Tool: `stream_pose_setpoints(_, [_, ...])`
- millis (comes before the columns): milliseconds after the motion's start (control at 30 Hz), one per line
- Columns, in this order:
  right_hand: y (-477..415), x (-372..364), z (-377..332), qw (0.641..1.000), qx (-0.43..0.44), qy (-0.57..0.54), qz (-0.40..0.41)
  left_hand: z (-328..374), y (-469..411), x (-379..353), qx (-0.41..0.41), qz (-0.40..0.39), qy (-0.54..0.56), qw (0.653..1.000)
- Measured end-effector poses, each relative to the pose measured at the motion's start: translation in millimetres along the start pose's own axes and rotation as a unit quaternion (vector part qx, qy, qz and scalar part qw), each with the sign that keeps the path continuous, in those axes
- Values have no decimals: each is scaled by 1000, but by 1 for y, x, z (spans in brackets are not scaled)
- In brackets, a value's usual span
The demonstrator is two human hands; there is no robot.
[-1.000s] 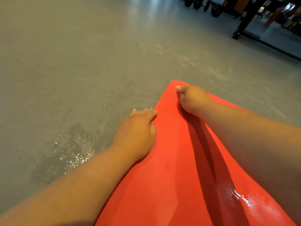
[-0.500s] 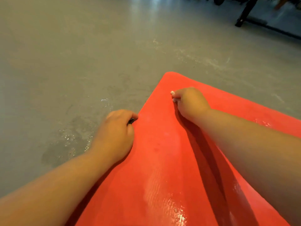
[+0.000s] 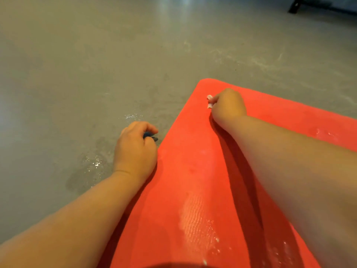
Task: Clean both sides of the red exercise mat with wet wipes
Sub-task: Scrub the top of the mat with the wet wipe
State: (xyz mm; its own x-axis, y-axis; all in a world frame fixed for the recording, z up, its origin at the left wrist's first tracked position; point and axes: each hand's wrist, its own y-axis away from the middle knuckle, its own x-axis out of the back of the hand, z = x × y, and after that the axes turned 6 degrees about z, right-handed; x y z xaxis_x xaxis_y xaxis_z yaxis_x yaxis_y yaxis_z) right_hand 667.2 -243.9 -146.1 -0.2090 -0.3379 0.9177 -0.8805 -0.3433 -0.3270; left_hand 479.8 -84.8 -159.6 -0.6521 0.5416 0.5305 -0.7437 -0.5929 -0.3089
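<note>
The red exercise mat (image 3: 193,171) lies flat on the floor, its far corner pointing away from me, with wet streaks on its near part. My right hand (image 3: 228,107) rests on the mat close to that corner, fingers curled round a small white wet wipe (image 3: 209,102) that sticks out at the knuckles. My left hand (image 3: 135,147) is down at the mat's left edge, over the floor. Its fingers are curled, and a small dark blue thing (image 3: 150,136) shows between fingertips and thumb. What that thing is stays unclear.
Grey concrete floor (image 3: 96,64) surrounds the mat, with a wet patch (image 3: 92,165) just left of my left hand. A black equipment foot (image 3: 295,5) stands at the far right top.
My left hand has slid from the mat's edge out to the floor beside it and curled its fingers. The right hand keeps the wipe near the corner. The view has dropped lower.
</note>
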Motion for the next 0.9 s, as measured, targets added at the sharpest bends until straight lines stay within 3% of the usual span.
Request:
stream_pose_setpoints(67, [-5, -5, -7, 999, -47, 0, -6, -2, -2, 0, -6, -9, -2, 1000])
stream_pose_setpoints(133, [26, 1, -32, 997, 38, -66, -13, -2, -3, -2, -11, -15, -1, 1000])
stream_pose_setpoints(233, [100, 22, -59, 966, 183, -180, -39, -2, -5, -2, -12, -9, 5, 1000])
stream_pose_setpoints(367, [98, 28, -44, 954, 259, -141, -43, -2, -4, -3, -14, -21, -4, 1000])
stream_pose_setpoints(467, [38, 15, 2, 995, 91, -14, 27, -1, -3, -5, -5, -35, -16, 999])
stream_pose_setpoints(533, [23, 12, 22, 998, -46, 1, 32, -1, -5, -6, -9, -38, -27, 999])
stream_pose_setpoints(567, [29, 13, 16, 998, -61, -3, 24, -1, -5, -6, -14, -40, -32, 999])
stream_pose_setpoints(667, [92, 24, -30, 993, 91, -71, 18, -2, -5, -7, -20, -43, -29, 998])
stream_pose_setpoints(767, [146, 42, -54, 951, 252, -163, -72, -2, -5, -6, -21, -38, -23, 999])
stream_pose_setpoints(833, [132, 43, -40, 942, 292, -147, -74, -1, -6, -5, -20, -43, -23, 999])
stream_pose_setpoints(900, [93, 35, -14, 971, 222, -88, 6, -1, -6, -5, -12, -47, -30, 998])
